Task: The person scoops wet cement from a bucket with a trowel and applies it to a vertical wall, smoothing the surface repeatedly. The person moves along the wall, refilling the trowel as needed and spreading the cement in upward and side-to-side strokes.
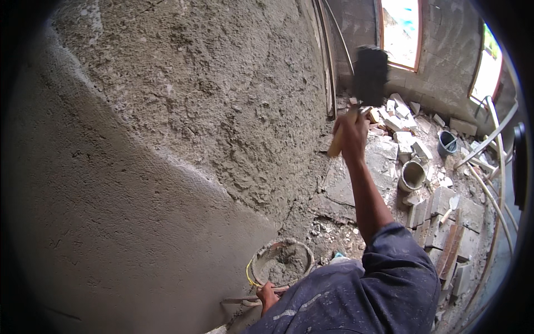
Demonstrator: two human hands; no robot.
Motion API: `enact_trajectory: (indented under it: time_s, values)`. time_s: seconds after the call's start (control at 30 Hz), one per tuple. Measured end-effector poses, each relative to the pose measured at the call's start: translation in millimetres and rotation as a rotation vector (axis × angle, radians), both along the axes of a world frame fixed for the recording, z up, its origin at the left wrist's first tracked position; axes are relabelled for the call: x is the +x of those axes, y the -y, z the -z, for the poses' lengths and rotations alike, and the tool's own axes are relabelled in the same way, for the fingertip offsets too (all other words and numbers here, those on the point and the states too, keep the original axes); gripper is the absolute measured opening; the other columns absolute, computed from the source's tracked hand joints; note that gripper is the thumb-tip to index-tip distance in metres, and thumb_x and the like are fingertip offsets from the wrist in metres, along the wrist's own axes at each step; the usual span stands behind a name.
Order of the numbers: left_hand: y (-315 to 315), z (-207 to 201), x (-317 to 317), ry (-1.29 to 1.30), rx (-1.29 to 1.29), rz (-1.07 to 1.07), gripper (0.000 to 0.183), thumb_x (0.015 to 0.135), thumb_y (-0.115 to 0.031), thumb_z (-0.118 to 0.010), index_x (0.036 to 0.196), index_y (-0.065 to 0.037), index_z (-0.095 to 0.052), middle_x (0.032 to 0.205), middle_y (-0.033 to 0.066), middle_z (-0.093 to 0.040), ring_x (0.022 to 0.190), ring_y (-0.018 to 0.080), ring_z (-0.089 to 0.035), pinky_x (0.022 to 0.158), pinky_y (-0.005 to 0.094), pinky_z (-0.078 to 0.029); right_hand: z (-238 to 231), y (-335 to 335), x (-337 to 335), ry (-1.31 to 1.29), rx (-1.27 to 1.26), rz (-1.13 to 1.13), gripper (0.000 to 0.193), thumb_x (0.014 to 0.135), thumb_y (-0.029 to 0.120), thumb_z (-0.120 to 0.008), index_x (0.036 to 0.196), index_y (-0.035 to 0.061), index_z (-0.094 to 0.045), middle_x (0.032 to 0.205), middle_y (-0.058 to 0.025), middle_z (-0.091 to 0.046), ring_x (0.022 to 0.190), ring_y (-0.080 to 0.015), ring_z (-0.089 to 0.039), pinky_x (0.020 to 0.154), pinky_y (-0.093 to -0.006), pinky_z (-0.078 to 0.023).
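My right hand [352, 135], at the end of a stretched arm, is closed around the wooden handle of a trowel [371, 75]. Its dark, broad blade points up and away, held off the wall. Low in the view, my left hand [268, 295] grips the near rim of a round bucket [307, 250] with a yellow handle at its left. Grey wet mortar [286, 266] lies inside it. To the left rises the wall, with rough, freshly thrown mortar [250, 128] above and a smoother plastered area [139, 234] below.
Broken blocks [397, 117] and rubble cover the floor ahead. A mortar-stained bucket [412, 176] and a dark bucket [446, 143] stand at the right. Another trowel [449, 209] lies on stacked blocks [470, 214]. Pale poles [492, 136] lean at the far right, near window openings [400, 33].
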State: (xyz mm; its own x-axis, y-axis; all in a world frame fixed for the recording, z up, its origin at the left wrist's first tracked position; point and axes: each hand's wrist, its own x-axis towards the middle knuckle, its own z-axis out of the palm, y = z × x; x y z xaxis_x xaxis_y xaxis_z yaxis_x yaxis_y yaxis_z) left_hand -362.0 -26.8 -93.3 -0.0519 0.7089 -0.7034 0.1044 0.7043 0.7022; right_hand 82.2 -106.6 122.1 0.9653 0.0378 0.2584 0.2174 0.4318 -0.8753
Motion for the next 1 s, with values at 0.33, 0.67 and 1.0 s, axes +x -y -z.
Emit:
enact_trajectory:
  time_s: [0.33, 0.67, 1.0]
  values:
    - [-8.2, 81.6, -52.2, -0.483, 0.643, 0.833, 0.019, 0.066, -0.011, -0.060, 0.071, 0.006, -0.051, 0.067, 0.0157, -0.050, 0.061, 0.0242, -0.051, 0.053, 0.0397, -0.044, 69.2, -194.1, 99.2, 0.144, -0.926, 0.310, 0.024, 0.088, 0.024, -0.050, 0.090, 0.0005, -0.054, 0.071, -0.0175, -0.056, 0.063, -0.0270, -0.054, 0.055, -0.0357, -0.046]
    - [17.2, 58.7, -6.3, -0.235, 0.184, 0.166, 0.024, 0.062, -0.012, -0.057, 0.076, 0.007, -0.052, 0.073, 0.0107, -0.052, 0.067, 0.0213, -0.047, 0.062, 0.0341, -0.041, 246.0, 10.7, -173.1, 0.546, -1.327, -1.335, 0.031, 0.079, 0.027, -0.055, 0.102, 0.0074, -0.052, 0.088, -0.0209, -0.059, 0.081, -0.0397, -0.059, 0.068, -0.0484, -0.048]
    - [48.9, 4.5, 48.0, -0.186, 0.271, 0.363, 0.025, 0.072, -0.014, -0.057, 0.086, 0.006, -0.055, 0.075, 0.0116, -0.059, 0.067, 0.0212, -0.060, 0.059, 0.0356, -0.049, 405.0, 11.2, -169.7, 0.646, -1.653, -1.984, 0.028, 0.073, 0.023, -0.056, 0.093, 0.0057, -0.065, 0.078, -0.0102, -0.066, 0.066, -0.0240, -0.064, 0.062, -0.0390, -0.051]
